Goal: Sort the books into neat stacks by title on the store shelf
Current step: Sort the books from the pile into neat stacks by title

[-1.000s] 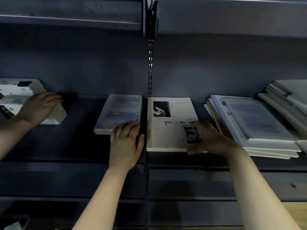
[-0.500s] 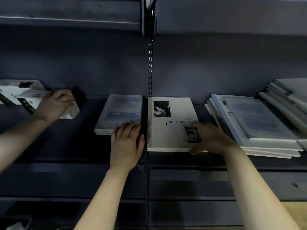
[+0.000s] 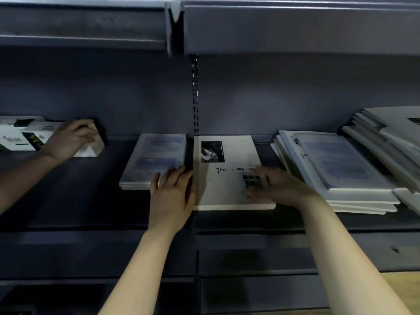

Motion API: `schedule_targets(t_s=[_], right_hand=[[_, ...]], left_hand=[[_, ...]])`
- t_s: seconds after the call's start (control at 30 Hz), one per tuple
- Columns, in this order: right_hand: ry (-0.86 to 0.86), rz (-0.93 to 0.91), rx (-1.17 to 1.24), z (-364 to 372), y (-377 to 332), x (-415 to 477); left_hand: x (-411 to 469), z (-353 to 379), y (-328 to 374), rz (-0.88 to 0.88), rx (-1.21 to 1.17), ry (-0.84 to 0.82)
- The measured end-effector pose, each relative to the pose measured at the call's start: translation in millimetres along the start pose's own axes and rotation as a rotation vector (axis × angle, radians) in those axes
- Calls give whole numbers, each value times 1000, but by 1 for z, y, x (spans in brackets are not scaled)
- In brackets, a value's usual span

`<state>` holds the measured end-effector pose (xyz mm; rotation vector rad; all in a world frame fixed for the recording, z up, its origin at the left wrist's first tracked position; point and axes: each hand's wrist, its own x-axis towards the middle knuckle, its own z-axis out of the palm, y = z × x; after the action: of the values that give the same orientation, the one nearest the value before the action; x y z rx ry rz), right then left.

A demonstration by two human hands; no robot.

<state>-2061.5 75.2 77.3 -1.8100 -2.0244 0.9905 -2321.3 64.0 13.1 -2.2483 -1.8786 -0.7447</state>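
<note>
Books with white and dark covers (image 3: 20, 135) lie at the far left of the shelf (image 3: 68, 201), and a second person's hand (image 3: 68, 139), reaching in from the left edge, curls its fingers over the right end of that pile, whose corner sticks out past the knuckles. Bare dark shelf lies between there and the blue stack (image 3: 156, 153), a low, squared pile of pale blue covers lying flat just left of the slotted post (image 3: 195, 94). The left hand (image 3: 171, 196) lies palm down with fingers straight and close together, fingertips on the near right corner of the blue stack, thumb close to the left edge of the white book (image 3: 225, 185). That book lies flat just beside the blue stack, cover up, with a dark photo at its top left and a partly hidden title beginning "Tim". The right hand (image 3: 279, 185) rests flat on the right part of its cover, fingers spread and blurred, gripping nothing. Near its right lies a fanned stack (image 3: 341, 169), a blue cover on top of white ones with uneven edges. A slanted pile (image 3: 391, 137) leans over it at the far right.
</note>
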Motion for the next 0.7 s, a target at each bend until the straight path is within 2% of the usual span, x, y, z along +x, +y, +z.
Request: schedule_targets(t_s=[0.2,0.3,0.37,0.5,0.6,0.7], right_hand=[[514,-32,23,-41,22,-20],[714,42,-148,-62,47,-25],[741,122,-234,-76,68,-31],[638,346,-434,-95,126,-33],[628,497,-356,-104,154,-35],[539,495,-289,-108,163,-39]], left_hand=[[23,4,61,109,-68,-8],[30,13,94,153,-90,-17],[34,21,116,178,-114,-24],[38,35,153,220,-146,-38],[42,44,174,234,-159,-38],[44,51,186,234,-155,-54]])
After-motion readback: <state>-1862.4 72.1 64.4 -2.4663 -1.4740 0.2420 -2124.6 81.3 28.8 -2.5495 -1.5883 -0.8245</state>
